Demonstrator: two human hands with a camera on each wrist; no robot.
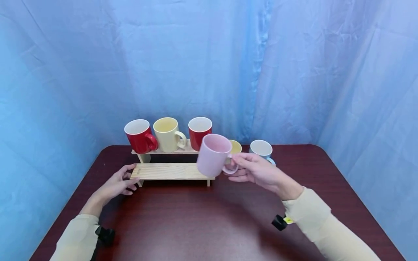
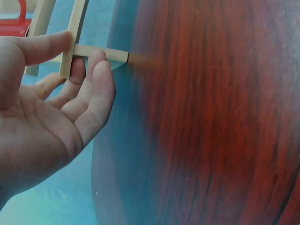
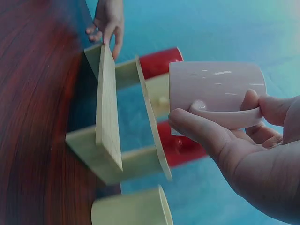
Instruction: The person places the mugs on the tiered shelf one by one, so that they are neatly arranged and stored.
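A pink mug [image 1: 213, 156] hangs in the air over the right end of a two-step wooden rack [image 1: 169, 171]. By its handle my right hand [image 1: 258, 172] holds it, thumb and fingers pinching the loop, as the right wrist view also shows. At the rack's left end, my left hand [image 1: 115, 185] grips the lower board between thumb and fingers; the left wrist view shows the thumb [image 2: 54, 47] against the board's end. On the upper step stand a red mug [image 1: 138, 139], a pale yellow mug [image 1: 167, 137] and a second red mug [image 1: 196, 139], partly hidden by the pink one.
Right of the rack, another yellow mug [image 1: 236, 146] stands on the table, mostly hidden behind the pink mug and right hand. Farther right is a light blue mug [image 1: 260, 148] with a white inside. Blue curtains [image 1: 196, 65] surround the dark red-brown table [image 1: 196, 224].
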